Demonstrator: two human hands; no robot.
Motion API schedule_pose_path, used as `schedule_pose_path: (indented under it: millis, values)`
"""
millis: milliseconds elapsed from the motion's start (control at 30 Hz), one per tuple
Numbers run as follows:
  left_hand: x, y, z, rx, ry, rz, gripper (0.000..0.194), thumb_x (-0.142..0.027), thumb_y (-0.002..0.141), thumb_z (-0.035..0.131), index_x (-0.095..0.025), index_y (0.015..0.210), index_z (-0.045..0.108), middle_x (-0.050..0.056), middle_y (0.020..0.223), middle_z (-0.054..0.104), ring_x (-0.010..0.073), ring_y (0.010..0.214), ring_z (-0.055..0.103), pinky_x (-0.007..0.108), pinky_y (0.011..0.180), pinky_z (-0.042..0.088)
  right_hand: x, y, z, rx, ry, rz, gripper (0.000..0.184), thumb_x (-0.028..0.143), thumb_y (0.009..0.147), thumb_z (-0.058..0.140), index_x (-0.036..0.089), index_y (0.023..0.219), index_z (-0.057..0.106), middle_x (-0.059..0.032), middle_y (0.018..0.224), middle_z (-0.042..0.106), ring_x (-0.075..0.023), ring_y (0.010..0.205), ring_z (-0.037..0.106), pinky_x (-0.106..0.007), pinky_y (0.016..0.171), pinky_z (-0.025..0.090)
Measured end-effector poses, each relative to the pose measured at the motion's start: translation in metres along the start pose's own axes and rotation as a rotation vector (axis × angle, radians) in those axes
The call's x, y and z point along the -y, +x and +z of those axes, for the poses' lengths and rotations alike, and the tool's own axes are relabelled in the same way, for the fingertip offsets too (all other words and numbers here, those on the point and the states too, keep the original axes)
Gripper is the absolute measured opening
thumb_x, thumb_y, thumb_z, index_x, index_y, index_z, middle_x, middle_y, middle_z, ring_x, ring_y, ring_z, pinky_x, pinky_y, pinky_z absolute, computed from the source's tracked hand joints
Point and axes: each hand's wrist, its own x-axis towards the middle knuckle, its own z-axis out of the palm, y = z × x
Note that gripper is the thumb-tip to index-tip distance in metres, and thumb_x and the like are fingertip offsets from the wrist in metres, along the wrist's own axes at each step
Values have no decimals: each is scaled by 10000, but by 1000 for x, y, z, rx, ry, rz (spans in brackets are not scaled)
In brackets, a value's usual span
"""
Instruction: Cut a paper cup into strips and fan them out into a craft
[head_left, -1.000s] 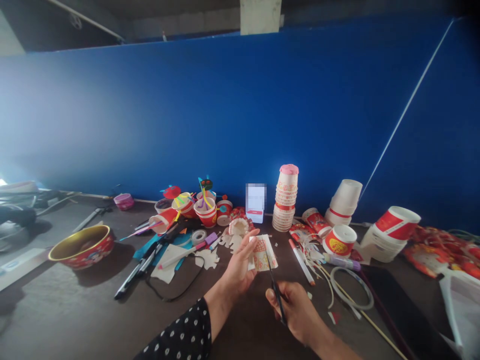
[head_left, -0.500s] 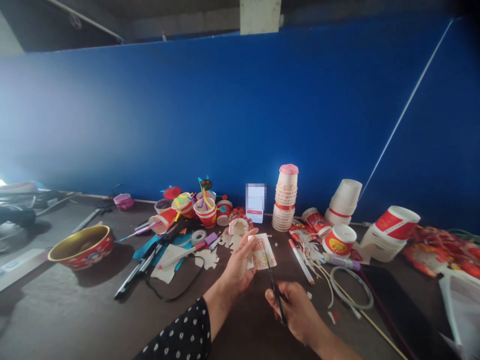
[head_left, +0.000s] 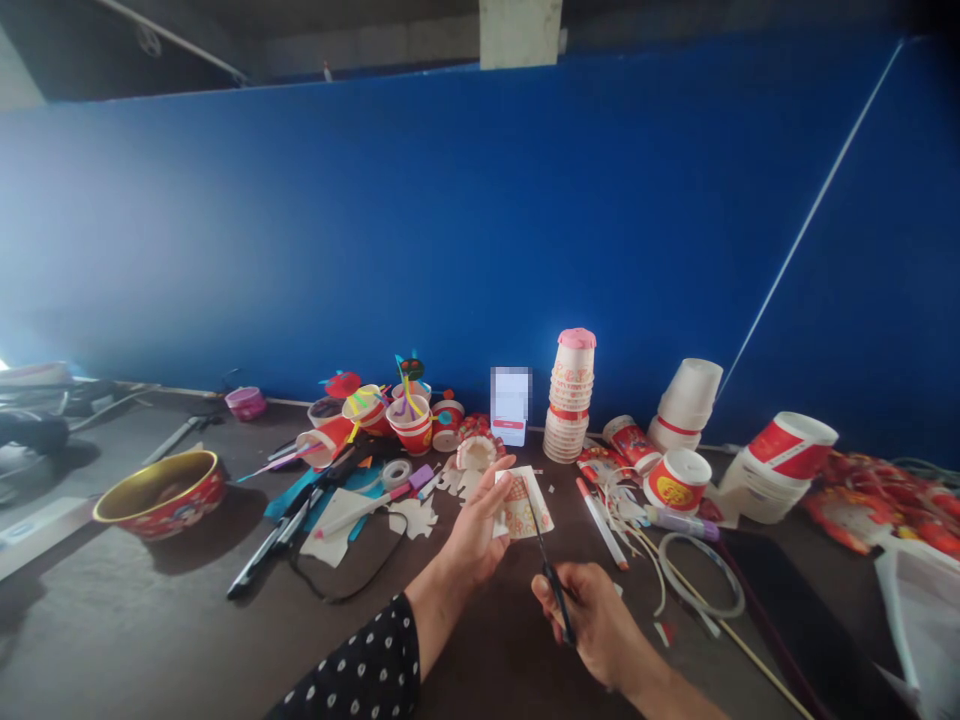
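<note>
The left hand has a firm grip on one small piece of printed paper, white with a red pattern, and holds it by its left edge between the thumb and the fingers. The right hand has its grip closed around one pair of black scissors, and the thin blades reach up to the lower edge of this paper; how far they are open, I cannot tell. The paper is held above the middle of the bench. Behind it stands one tall stack of paper cups, and to the left lies one roll of tape. On the right lie one white marker and one glue stick. Far to the left stands one red bowl with gold inside.
</note>
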Motion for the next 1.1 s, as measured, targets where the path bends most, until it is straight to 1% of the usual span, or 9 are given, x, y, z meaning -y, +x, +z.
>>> schedule_pose_path:
  millis: [100, 233, 367, 467, 567, 733, 867, 967, 1100]
  values:
    - [0, 0, 0, -4, 8, -4, 487, -327, 750, 609, -290, 1212, 458, 51, 968, 593, 184, 785, 594, 279, 642, 491, 2, -1, 0, -16, 28, -2, 491, 606, 733, 496, 171, 515, 428, 45, 441, 400, -72, 413, 394, -188, 413, 294]
    - [0, 1, -1, -1, 3, -2, 495, -326, 749, 611, -281, 1217, 456, 45, 940, 590, 176, 767, 594, 278, 634, 487, 5, -1, 1, -25, 55, 19, 501, 629, 699, 517, 173, 508, 431, 44, 441, 406, -75, 407, 394, -193, 406, 294]
    - [0, 3, -2, -18, -36, -11, 459, -334, 776, 571, -277, 1218, 461, 45, 944, 594, 167, 753, 587, 283, 648, 481, 7, -1, 1, -35, 95, 20, 497, 623, 687, 532, 175, 499, 431, 46, 436, 392, -76, 400, 383, -202, 402, 282]
    - [0, 5, -3, -11, -75, -46, 457, -365, 788, 539, -256, 1225, 461, 61, 975, 602, 180, 776, 590, 295, 678, 475, 5, 0, 1, -40, 148, 31, 485, 610, 681, 546, 174, 503, 427, 49, 442, 384, -73, 401, 372, -204, 407, 280]
    - [1, 6, -4, 5, -75, -51, 462, -367, 781, 549, -261, 1222, 462, 59, 972, 605, 188, 787, 586, 306, 687, 473, 6, 1, 1, -25, 189, 46, 482, 613, 672, 551, 171, 519, 431, 48, 469, 393, -67, 413, 365, -200, 408, 275]
    - [2, 6, -4, -1, -62, -9, 425, -326, 768, 579, -259, 1180, 499, 68, 989, 605, 197, 818, 577, 279, 659, 466, 10, 1, -1, -19, 148, 66, 492, 625, 684, 526, 168, 527, 436, 45, 473, 401, -69, 425, 376, -198, 427, 286]
    - [3, 7, -5, -21, -56, 24, 400, -301, 763, 592, -243, 1151, 517, 64, 956, 613, 189, 797, 580, 283, 663, 469, 9, 0, -4, 12, 120, 41, 486, 617, 718, 495, 160, 554, 466, 38, 468, 429, -75, 439, 398, -198, 455, 297]
    - [3, 10, -8, -29, -62, 48, 382, -313, 766, 593, -246, 1135, 522, 52, 984, 609, 178, 806, 581, 277, 670, 469, 8, -2, -6, 54, 40, 9, 497, 609, 747, 466, 159, 537, 457, 33, 449, 440, -73, 436, 385, -196, 454, 275]
    - [1, 14, -14, -36, -66, 40, 384, -368, 766, 586, -220, 1116, 534, 61, 985, 614, 181, 792, 588, 271, 656, 464, 11, -3, -7, 85, -9, 18, 511, 623, 738, 464, 166, 516, 415, 33, 457, 435, -66, 437, 359, -190, 444, 256]
